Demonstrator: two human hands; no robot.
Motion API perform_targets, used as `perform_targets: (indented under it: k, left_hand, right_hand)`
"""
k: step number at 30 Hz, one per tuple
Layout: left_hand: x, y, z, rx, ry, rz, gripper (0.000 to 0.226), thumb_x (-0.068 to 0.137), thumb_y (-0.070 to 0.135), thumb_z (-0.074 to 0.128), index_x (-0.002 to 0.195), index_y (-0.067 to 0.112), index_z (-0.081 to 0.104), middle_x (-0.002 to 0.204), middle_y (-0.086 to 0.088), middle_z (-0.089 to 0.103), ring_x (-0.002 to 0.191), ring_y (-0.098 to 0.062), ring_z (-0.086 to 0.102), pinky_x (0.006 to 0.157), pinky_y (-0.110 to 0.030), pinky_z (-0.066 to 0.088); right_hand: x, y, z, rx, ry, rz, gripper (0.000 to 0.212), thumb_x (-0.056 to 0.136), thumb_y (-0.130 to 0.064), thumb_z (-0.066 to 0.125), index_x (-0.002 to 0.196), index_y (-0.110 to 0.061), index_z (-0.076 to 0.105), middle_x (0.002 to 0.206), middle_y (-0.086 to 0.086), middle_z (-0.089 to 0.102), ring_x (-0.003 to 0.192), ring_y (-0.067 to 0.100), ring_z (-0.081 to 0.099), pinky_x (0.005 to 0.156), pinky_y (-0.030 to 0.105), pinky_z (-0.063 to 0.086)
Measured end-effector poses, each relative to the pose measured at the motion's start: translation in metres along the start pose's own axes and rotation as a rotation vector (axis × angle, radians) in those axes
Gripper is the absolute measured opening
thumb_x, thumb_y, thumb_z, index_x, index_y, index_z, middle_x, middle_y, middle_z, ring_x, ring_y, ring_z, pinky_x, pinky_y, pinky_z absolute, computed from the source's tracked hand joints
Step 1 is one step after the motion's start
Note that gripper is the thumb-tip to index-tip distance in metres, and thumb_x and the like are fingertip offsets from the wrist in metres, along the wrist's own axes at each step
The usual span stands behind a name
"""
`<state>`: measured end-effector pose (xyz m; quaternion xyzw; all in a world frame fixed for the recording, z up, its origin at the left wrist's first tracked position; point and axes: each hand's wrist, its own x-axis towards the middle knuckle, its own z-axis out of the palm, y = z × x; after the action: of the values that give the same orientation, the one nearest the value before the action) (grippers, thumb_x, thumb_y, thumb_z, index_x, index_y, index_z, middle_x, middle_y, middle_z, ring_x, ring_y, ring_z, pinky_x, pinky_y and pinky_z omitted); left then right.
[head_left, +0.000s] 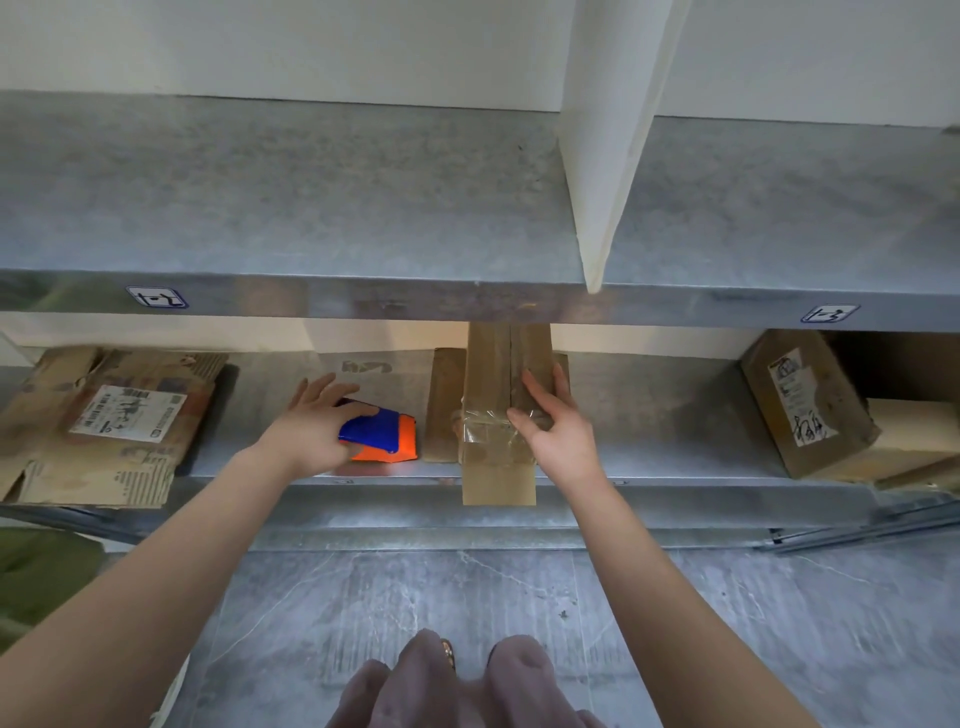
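A blue and orange packet lies on the lower metal shelf. My left hand grips it from the left, thumb and fingers curled around its blue end. Right of it a long brown cardboard box with clear tape on top sticks out over the shelf's front edge. My right hand holds that box on its right side, fingers laid along its top and thumb on the taped patch. A flat strip of cardboard lies between packet and box.
A flattened labelled carton lies at the shelf's left. A labelled brown box leans at the right. An upper shelf with a white divider overhangs. Grey floor and my knees are below.
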<state>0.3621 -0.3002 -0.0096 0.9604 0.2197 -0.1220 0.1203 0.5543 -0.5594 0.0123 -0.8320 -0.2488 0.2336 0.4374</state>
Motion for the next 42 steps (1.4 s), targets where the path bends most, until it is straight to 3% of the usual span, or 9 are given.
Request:
perform_targets:
  k: [6, 12, 17, 20, 24, 30, 36, 39, 42]
  left_hand:
    - [-0.012, 0.085, -0.016, -0.164, 0.155, 0.206, 0.074, 0.086, 0.067, 0.024, 0.152, 0.032, 0.020, 0.159, 0.009, 0.018, 0.148, -0.014, 0.008, 0.121, -0.035, 0.001]
    - [-0.005, 0.145, 0.003, -0.127, 0.235, 0.291, 0.062, 0.094, 0.054, 0.027, 0.149, 0.025, 0.031, 0.156, 0.007, 0.029, 0.146, -0.014, 0.017, 0.116, -0.040, 0.026]
    - [-0.009, 0.154, 0.018, 0.114, 0.345, 0.257, 0.057, 0.095, 0.039, 0.029, 0.146, 0.016, 0.039, 0.150, 0.000, 0.041, 0.141, -0.024, 0.034, 0.112, -0.045, 0.030]
    - [-0.010, 0.158, 0.018, 0.023, 0.388, 0.246, 0.056, 0.096, 0.039, 0.033, 0.147, 0.016, 0.038, 0.153, 0.000, 0.035, 0.143, -0.025, 0.028, 0.112, -0.044, 0.032]
    - [-0.023, 0.157, 0.012, -0.445, 0.477, -0.003, 0.052, 0.097, 0.028, 0.054, 0.145, 0.016, 0.040, 0.148, -0.003, 0.041, 0.135, -0.021, 0.038, 0.109, -0.029, 0.031]
    - [-0.022, 0.171, 0.019, -0.667, 0.352, -0.117, 0.052, 0.096, 0.023, 0.056, 0.146, 0.019, 0.039, 0.123, -0.009, 0.062, 0.114, -0.023, 0.058, 0.094, -0.029, 0.045]
    - [-0.018, 0.175, 0.013, -0.638, 0.333, -0.143, 0.044, 0.096, 0.037, 0.054, 0.136, 0.018, 0.051, 0.119, -0.005, 0.065, 0.112, -0.023, 0.058, 0.085, -0.026, 0.043]
    - [-0.008, 0.168, 0.000, -0.725, 0.269, -0.164, 0.052, 0.088, 0.056, 0.056, 0.123, 0.017, 0.061, 0.113, 0.001, 0.068, 0.108, -0.016, 0.062, 0.088, -0.026, 0.048]
    - [0.002, 0.166, -0.003, -0.596, 0.278, -0.198, 0.045, 0.085, 0.046, 0.067, 0.113, 0.011, 0.061, 0.103, -0.003, 0.070, 0.098, -0.020, 0.064, 0.082, -0.031, 0.051]
  right_hand:
    - [-0.003, 0.000, -0.001, -0.088, -0.006, -0.048, 0.054, 0.093, -0.040, 0.060, 0.144, -0.039, 0.041, 0.163, -0.009, 0.009, 0.142, 0.014, 0.034, 0.104, 0.023, 0.034]
    - [-0.010, 0.000, -0.013, -0.087, 0.015, -0.150, 0.052, 0.096, -0.043, 0.055, 0.145, -0.037, 0.041, 0.162, 0.002, 0.015, 0.143, 0.020, 0.033, 0.106, 0.023, 0.031]
    - [-0.030, 0.029, -0.017, -0.461, 0.032, -0.436, 0.047, 0.098, -0.046, 0.041, 0.145, -0.039, 0.039, 0.160, -0.010, 0.019, 0.145, 0.020, 0.028, 0.109, 0.035, 0.038]
    - [-0.035, 0.038, -0.011, -0.488, -0.043, -0.421, 0.054, 0.100, -0.040, 0.042, 0.151, -0.043, 0.023, 0.162, -0.018, 0.006, 0.136, 0.015, 0.044, 0.094, 0.036, 0.053]
    - [-0.030, 0.034, -0.020, -0.187, -0.006, -0.357, 0.041, 0.099, -0.034, 0.052, 0.140, -0.037, 0.049, 0.157, -0.013, 0.029, 0.126, 0.005, 0.050, 0.106, 0.029, 0.044]
    - [-0.023, 0.040, -0.019, -0.104, 0.046, -0.305, 0.050, 0.084, -0.023, 0.075, 0.131, -0.029, 0.060, 0.150, -0.004, 0.043, 0.094, 0.017, 0.065, 0.086, -0.001, 0.037]
    - [-0.021, 0.040, -0.022, -0.060, 0.032, -0.296, 0.048, 0.085, -0.028, 0.074, 0.131, -0.030, 0.060, 0.150, -0.003, 0.044, 0.111, 0.014, 0.059, 0.090, 0.004, 0.039]
    - [-0.014, 0.041, -0.031, -0.082, 0.067, -0.260, 0.055, 0.083, -0.031, 0.075, 0.135, -0.034, 0.056, 0.151, 0.002, 0.042, 0.134, -0.004, 0.037, 0.107, 0.018, 0.038]
    - [-0.009, 0.035, -0.032, -0.098, 0.093, -0.154, 0.056, 0.079, -0.028, 0.078, 0.131, -0.034, 0.059, 0.128, -0.005, 0.064, 0.107, 0.008, 0.064, 0.097, 0.028, 0.050]
